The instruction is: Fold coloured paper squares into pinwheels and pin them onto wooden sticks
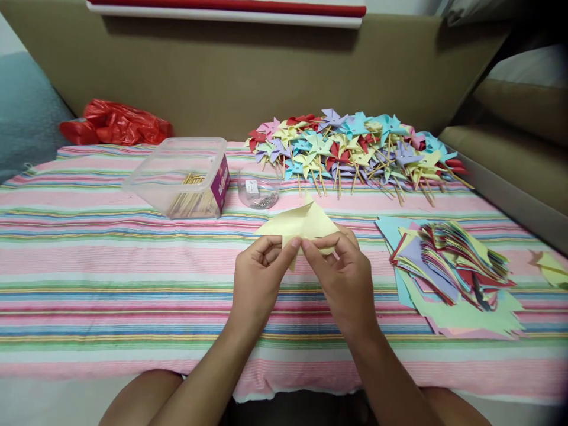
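Between my hands, above the striped cloth, is a pale yellow paper pinwheel [306,220] with its blades partly folded in. My left hand [261,272] pinches its near left side between thumb and bent fingers. On the near right side, my right hand [344,269] pinches the same paper, and both thumb tips meet near its middle. What lies under the thumbs is hidden. Just beyond the paper stands a small clear round tub [258,190] with small metal pins and a white label. No stick shows on this pinwheel.
Left of the tub, a clear plastic box [177,160] holds many thin wooden sticks [193,195]. Finished pinwheels [350,148] on sticks are heaped at the back. To the right lie stacked colored paper pieces [457,266]. A red plastic bag [119,123] sits back left on the striped cloth [110,254].
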`<state>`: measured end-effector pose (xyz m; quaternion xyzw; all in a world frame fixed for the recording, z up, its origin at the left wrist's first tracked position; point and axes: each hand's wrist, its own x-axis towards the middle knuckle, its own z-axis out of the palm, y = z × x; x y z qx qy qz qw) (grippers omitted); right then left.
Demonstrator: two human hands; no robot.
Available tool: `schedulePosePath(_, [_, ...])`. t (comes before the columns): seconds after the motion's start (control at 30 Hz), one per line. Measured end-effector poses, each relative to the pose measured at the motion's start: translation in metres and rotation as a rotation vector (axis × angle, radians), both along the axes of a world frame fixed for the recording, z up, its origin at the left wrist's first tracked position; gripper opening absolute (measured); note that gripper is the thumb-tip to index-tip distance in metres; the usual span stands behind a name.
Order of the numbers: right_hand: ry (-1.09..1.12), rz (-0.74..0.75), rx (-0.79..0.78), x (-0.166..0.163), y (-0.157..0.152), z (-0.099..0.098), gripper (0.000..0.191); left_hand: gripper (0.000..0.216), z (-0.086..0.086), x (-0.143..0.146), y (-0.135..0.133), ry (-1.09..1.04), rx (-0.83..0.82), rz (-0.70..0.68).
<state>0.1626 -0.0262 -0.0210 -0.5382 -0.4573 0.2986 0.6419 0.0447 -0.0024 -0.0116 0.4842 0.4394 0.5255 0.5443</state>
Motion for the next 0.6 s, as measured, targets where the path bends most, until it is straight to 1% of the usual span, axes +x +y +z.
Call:
schedulePosePath(0.07, [-0.006, 0.008, 0.003, -0.002, 0.000, 0.000, 0.015, 0.025, 0.003, 0.000, 0.000, 0.022, 0.002, 0.005])
schedulePosePath(0.1, [0.012, 0.001, 0.025, -0.002, 0.000, 0.000, 0.014, 0.025, 0.004, 0.000, 0.000, 0.027, 0.006, 0.005])
schedulePosePath(0.13, [0.047, -0.017, 0.059, -0.002, 0.000, 0.001, 0.019, 0.025, 0.006, -0.001, 0.000, 0.027, 0.012, 0.002])
schedulePosePath(0.2, [0.139, -0.056, 0.108, 0.003, 0.001, 0.005, 0.043, 0.023, 0.008, -0.003, 0.001, 0.025, 0.035, -0.019])
schedulePosePath(0.23, [0.177, -0.051, 0.096, 0.007, 0.001, 0.007, 0.051, 0.022, 0.008, -0.005, 0.002, 0.029, 0.050, -0.040])
schedulePosePath(0.27, [0.194, -0.013, 0.054, 0.012, 0.001, 0.009, 0.053, 0.021, 0.008, -0.007, 0.003, 0.037, 0.068, -0.069])
schedulePosePath(0.37, [0.173, 0.241, -0.122, 0.030, -0.001, 0.014, 0.031, 0.018, 0.007, -0.012, 0.005, 0.075, 0.110, -0.161])
schedulePosePath(0.43, [0.156, 0.369, -0.172, 0.039, -0.003, 0.016, 0.025, 0.018, 0.004, -0.014, 0.006, 0.113, 0.121, -0.191])
schedulePosePath(0.5, [0.146, 0.406, -0.195, 0.043, -0.004, 0.015, 0.026, 0.020, 0.003, -0.015, 0.006, 0.155, 0.126, -0.207])
schedulePosePath(0.6, [0.133, 0.396, -0.231, 0.044, -0.006, 0.014, 0.029, 0.021, 0.003, -0.016, 0.007, 0.211, 0.153, -0.250])
